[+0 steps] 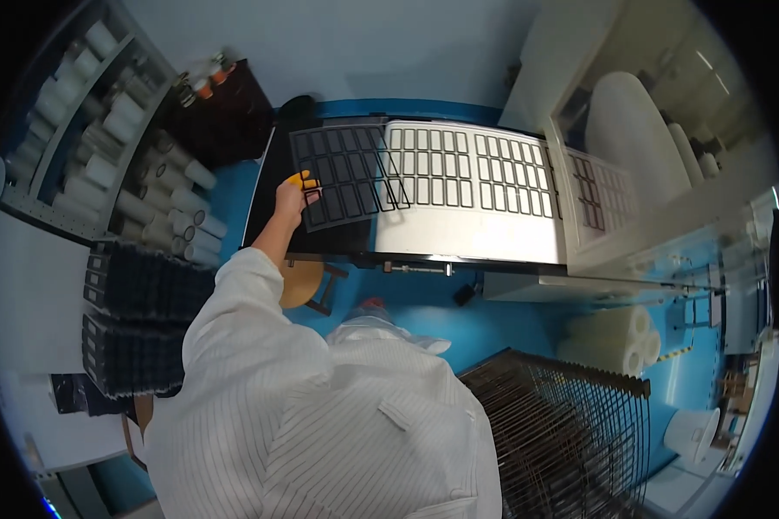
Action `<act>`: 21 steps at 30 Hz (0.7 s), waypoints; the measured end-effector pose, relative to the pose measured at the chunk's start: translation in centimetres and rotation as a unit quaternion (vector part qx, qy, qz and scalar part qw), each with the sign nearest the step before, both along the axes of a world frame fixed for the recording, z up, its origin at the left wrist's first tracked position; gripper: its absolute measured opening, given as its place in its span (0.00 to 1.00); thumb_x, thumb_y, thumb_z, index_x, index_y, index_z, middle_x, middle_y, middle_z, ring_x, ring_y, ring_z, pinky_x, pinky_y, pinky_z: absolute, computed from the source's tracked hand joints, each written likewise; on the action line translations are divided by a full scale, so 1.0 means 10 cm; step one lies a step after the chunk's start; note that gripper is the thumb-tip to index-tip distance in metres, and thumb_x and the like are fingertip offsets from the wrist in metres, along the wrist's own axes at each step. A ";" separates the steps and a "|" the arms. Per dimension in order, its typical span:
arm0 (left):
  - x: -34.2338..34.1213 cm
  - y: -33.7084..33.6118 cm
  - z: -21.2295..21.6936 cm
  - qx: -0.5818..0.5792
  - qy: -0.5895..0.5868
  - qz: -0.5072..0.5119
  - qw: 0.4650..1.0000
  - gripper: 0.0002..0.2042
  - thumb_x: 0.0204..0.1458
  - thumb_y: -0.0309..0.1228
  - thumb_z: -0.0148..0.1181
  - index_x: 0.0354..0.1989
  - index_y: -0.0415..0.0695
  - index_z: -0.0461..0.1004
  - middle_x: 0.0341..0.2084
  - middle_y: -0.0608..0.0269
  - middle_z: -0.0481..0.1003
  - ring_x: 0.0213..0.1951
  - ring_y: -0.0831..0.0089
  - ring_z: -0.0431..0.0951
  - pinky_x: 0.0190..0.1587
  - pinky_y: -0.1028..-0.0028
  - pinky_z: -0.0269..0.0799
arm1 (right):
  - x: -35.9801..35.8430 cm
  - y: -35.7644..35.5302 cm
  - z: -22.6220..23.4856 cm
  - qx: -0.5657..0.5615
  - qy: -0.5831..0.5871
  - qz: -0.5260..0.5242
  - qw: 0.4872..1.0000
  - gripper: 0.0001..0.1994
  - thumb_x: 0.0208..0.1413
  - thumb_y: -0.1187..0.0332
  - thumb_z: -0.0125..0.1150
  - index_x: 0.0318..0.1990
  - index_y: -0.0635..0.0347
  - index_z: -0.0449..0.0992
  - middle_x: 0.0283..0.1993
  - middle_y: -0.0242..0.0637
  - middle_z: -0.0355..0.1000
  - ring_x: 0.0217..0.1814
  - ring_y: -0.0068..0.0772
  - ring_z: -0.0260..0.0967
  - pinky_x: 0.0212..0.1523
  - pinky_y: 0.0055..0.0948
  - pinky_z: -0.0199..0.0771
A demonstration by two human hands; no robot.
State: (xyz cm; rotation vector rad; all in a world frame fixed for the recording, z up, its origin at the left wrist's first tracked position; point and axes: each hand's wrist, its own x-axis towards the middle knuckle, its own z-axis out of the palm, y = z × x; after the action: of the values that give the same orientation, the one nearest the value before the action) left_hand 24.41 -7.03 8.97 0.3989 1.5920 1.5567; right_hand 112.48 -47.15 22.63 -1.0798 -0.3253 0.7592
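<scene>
My left hand (pixel 292 201) reaches over the left part of a black-topped table (pixel 267 212), with yellow coverings on some fingers. Its fingers are closed on the left edge of a thin see-through sheet (pixel 342 173) printed with rows of black rectangular frames. The sheet looks dark over the black tabletop, and its right edge overlaps a bright white panel (pixel 467 238). On that panel lie more black rectangular frames (pixel 441 164) in even rows, in two blocks side by side. My right hand is not in view.
At the table's right stands a pale machine (pixel 606 199) with a clear front. A wire rack (pixel 571 424) is close at my lower right. Stacked black crates (pixel 147 320) and a shelf of rolls (pixel 117 117) line the left. A round wooden stool (pixel 299 284) sits under the table's front edge.
</scene>
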 end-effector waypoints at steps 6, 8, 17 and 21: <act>-0.37 0.37 -0.35 -0.039 -0.006 -0.023 0.999 0.16 0.57 0.26 0.29 0.46 0.40 0.65 0.32 0.56 0.72 0.31 0.70 0.75 0.33 0.76 0.75 | -1.58 -0.26 0.80 0.191 0.128 -0.003 0.973 0.19 0.59 0.59 0.40 0.35 0.65 0.74 0.13 0.33 0.56 0.10 0.25 0.42 0.14 0.29 0.54; -0.51 0.54 -0.57 -0.041 -0.025 -0.029 0.998 0.16 0.57 0.26 0.29 0.47 0.40 0.65 0.32 0.56 0.72 0.31 0.71 0.75 0.32 0.76 0.75 | -2.11 -0.28 0.99 0.254 0.161 -0.015 0.954 0.20 0.61 0.59 0.37 0.34 0.65 0.75 0.09 0.32 0.55 0.06 0.24 0.40 0.09 0.29 0.52; -0.68 0.97 -1.21 -0.109 0.139 -0.032 0.984 0.15 0.53 0.20 0.37 0.48 0.33 0.63 0.33 0.53 0.71 0.27 0.69 0.75 0.26 0.76 0.72 | -2.47 -0.27 0.87 0.303 0.508 0.016 0.806 0.10 0.54 0.70 0.41 0.30 0.63 0.70 0.27 0.40 0.66 0.23 0.29 0.61 0.28 0.39 0.64; -0.77 1.05 -1.54 -0.146 0.365 -0.076 0.916 0.12 0.49 0.19 0.47 0.43 0.29 0.66 0.37 0.45 0.68 0.39 0.57 0.72 0.44 0.68 0.68 | -3.74 0.69 1.11 0.071 0.023 -0.223 0.972 0.08 0.49 0.74 0.46 0.34 0.72 0.68 0.32 0.46 0.65 0.35 0.40 0.62 0.36 0.35 0.63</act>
State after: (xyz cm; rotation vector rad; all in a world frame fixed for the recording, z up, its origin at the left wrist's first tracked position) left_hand 16.67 3.45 -6.39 0.9902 2.2530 1.0659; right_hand 75.10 -40.21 33.72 -0.9522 -0.0872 0.3528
